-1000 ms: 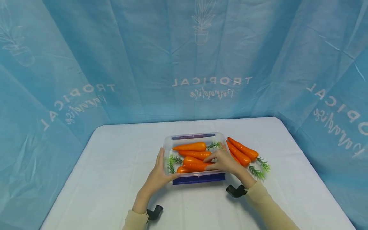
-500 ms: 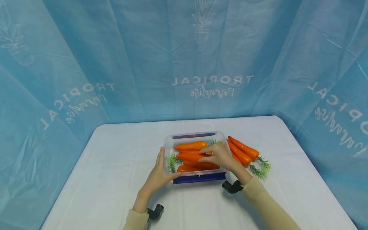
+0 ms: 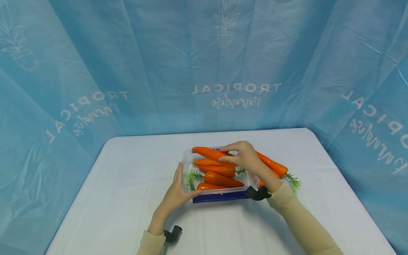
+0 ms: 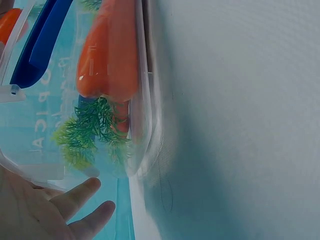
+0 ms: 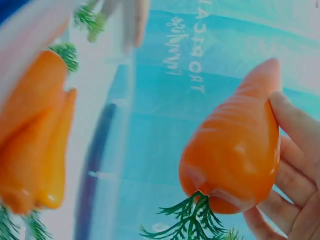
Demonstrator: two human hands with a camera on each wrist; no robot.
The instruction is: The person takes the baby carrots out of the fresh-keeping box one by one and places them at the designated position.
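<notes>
In the head view a clear plastic box (image 3: 187, 156) with blue latches (image 3: 220, 197) holds several orange carrots (image 3: 223, 180) with green tops. My left hand (image 3: 178, 189) rests at the box's left front corner, thumb on the front rim and straight fingers along the left side. Above the far part of the box, my right hand (image 3: 244, 156) pinches one carrot (image 3: 206, 153) between thumb and fingers, its tip toward the left. In the right wrist view this carrot (image 5: 230, 150) shows its leafy top hanging down, beside the box and apart from it.
More carrots (image 3: 275, 166) lie on the white table (image 3: 134, 184) just right of the box, partly hidden by my right forearm. A blue printed curtain (image 3: 159, 71) stands behind and at both sides of the table.
My right hand has lifted a carrot from among those in the box and carried it up and away toward the far side. The left hand stays at the box's corner.
</notes>
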